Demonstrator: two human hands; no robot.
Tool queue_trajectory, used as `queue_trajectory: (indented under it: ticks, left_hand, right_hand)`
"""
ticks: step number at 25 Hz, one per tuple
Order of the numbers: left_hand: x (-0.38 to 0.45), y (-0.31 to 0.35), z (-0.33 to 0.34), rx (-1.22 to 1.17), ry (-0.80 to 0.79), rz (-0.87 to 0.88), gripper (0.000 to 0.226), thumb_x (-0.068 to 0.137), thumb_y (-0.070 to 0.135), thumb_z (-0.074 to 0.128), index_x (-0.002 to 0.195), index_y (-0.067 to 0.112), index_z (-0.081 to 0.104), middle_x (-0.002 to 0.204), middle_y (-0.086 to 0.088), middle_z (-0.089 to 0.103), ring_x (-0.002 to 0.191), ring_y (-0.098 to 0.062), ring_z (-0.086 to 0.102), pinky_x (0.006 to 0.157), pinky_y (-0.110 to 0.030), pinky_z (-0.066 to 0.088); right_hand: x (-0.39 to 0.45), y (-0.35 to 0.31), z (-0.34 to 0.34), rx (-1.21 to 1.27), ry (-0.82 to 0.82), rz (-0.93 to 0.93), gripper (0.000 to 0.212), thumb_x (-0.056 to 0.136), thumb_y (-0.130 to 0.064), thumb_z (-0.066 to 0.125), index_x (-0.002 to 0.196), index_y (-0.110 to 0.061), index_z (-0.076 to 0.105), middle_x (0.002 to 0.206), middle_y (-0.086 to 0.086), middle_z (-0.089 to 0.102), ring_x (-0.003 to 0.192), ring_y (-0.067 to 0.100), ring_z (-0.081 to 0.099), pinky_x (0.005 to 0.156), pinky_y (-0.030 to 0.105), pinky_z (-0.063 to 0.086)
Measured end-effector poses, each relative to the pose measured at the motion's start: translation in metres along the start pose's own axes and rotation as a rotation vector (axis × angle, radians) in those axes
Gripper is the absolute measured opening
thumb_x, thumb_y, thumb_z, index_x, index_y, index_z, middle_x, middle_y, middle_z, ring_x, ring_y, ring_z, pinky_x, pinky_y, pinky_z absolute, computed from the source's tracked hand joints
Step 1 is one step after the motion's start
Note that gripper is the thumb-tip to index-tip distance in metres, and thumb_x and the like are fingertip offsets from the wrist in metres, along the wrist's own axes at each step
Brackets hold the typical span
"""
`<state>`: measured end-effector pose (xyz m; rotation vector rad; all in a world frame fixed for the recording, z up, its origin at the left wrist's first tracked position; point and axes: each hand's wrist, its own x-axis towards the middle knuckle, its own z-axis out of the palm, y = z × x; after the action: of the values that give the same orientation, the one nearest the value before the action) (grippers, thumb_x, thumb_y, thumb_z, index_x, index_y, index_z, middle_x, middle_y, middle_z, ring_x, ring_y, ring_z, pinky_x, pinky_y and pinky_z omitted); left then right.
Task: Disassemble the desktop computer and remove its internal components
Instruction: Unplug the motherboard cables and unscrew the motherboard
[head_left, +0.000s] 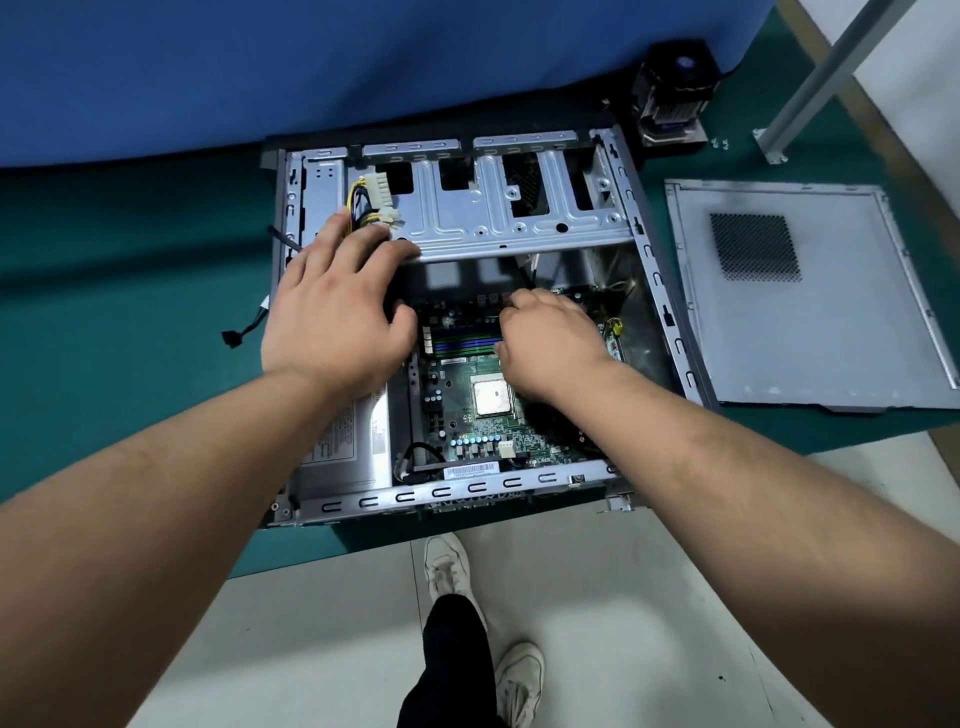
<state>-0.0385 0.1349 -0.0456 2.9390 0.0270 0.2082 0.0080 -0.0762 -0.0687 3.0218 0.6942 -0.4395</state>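
— Head view: any labels legible?
— None; the barcode sticker (470, 471) blurs. The computer case (660, 291) lies open on the green surface (130, 291). My left grip (337, 312) rests flat on its drive cage (519, 218); my right grip (545, 338) curls over the motherboard (467, 415), contents hidden. Side panel (810, 312) beside it; pale floor (597, 597) below.

Green motherboard (483, 415) in a silver case (519, 223) — teal table mat (130, 260), grey mesh-patched side panel (810, 312).

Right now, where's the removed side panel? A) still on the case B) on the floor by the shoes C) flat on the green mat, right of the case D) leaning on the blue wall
C: the side panel lies flat on the green mat, inner face up, just right of the open case.
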Motion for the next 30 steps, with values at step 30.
queue_trajectory:
  ticks: [30]
  left_hand:
    - [-0.002,0.003,-0.005,0.031,-0.030,-0.006,0.058,0.085,0.046,0.039,0.142,0.039,0.044,0.156,0.007,0.041,0.155,-0.019,0.013,0.121,-0.045,0.023]
  right_hand:
    - [-0.011,0.083,-0.075,0.286,0.457,0.268,0.022,0.098,-0.042,0.058,0.106,-0.031,0.075,0.087,0.003,0.070,0.085,0.028,0.065,0.068,0.034,0.051]
